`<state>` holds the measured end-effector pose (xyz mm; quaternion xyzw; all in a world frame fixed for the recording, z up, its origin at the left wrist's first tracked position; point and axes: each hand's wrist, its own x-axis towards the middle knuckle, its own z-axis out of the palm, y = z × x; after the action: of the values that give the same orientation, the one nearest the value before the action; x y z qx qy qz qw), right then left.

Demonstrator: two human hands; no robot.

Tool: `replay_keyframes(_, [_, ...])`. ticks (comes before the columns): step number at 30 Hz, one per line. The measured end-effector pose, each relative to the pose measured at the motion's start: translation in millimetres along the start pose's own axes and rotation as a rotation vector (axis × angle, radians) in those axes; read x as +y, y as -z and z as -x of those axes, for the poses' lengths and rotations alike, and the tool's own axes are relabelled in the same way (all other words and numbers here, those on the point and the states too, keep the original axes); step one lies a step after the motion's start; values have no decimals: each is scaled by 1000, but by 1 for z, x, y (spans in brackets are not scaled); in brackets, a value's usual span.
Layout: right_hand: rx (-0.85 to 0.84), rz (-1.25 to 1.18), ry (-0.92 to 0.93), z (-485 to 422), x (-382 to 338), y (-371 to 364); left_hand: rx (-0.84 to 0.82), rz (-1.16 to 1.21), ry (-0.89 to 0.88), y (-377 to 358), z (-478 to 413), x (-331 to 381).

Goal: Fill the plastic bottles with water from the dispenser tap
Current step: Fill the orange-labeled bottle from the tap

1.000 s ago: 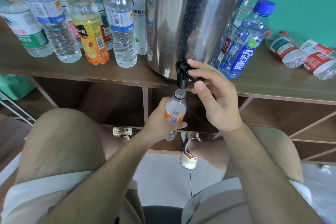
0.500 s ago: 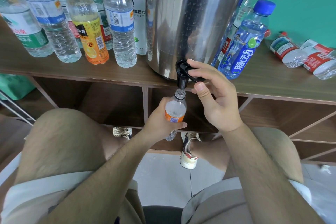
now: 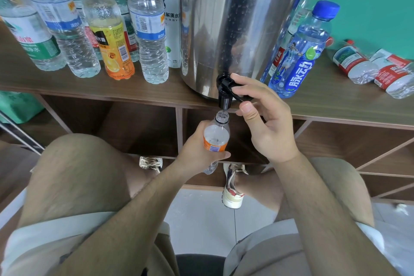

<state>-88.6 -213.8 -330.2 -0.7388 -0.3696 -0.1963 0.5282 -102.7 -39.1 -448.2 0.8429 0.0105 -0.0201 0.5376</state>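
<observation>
A steel water dispenser (image 3: 235, 24) stands on the wooden shelf (image 3: 156, 89), its black tap (image 3: 225, 94) hanging over the front edge. My left hand (image 3: 197, 148) grips a small clear bottle with an orange label (image 3: 216, 139), uncapped, with its mouth directly under the spout. My right hand (image 3: 262, 116) pinches the tap's black lever between thumb and fingers. A thin stream runs from the spout into the bottle's neck.
Several capped bottles (image 3: 147, 29) stand left of the dispenser, among them an orange juice bottle (image 3: 107, 33). A blue bottle (image 3: 302, 51) and a red-capped one stand to its right, and red-labelled bottles (image 3: 356, 63) lie on their sides. Open cubbies sit under the shelf; my knees flank the bottle.
</observation>
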Motion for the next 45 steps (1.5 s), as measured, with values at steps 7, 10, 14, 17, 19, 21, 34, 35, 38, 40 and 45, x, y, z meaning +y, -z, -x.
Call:
replay_keyframes(7, [-1, 6, 10, 0, -1, 0, -6, -9, -4, -1, 0, -1])
replay_keyframes(10, [0, 10, 10, 0, -1, 1, -3, -14, -3, -1, 0, 0])
replay_keyframes(14, [-5, 9, 0, 0, -1, 1, -3, -13, 1, -1, 1, 1])
replay_keyframes(17, [-10, 10, -1, 0, 0, 1, -11, -5, 3, -1, 1, 1])
replay_keyframes(19, [-9, 7, -3, 0, 0, 1, -13, -3, 4, -1, 1, 1])
replay_keyframes(21, [-7, 2, -5, 0, -1, 1, -11, -3, 4, -1, 0, 0])
replay_keyframes(34, [-3, -13, 1, 0, -2, 0, 6, -21, 7, -1, 0, -2])
replay_keyframes(35, [-2, -11, 1, 0, -2, 0, 5, -19, 8, -1, 0, -2])
replay_keyframes(38, [1, -3, 0, 0, -1, 0, 6, -24, 5, -2, -1, -2])
replay_keyframes(40, [1, -2, -3, 0, -1, 0, 10, -27, 7, -2, -1, -3])
replay_keyframes(45, [-6, -15, -7, 1, 1, 0, 11, -19, 3, -3, -2, -5])
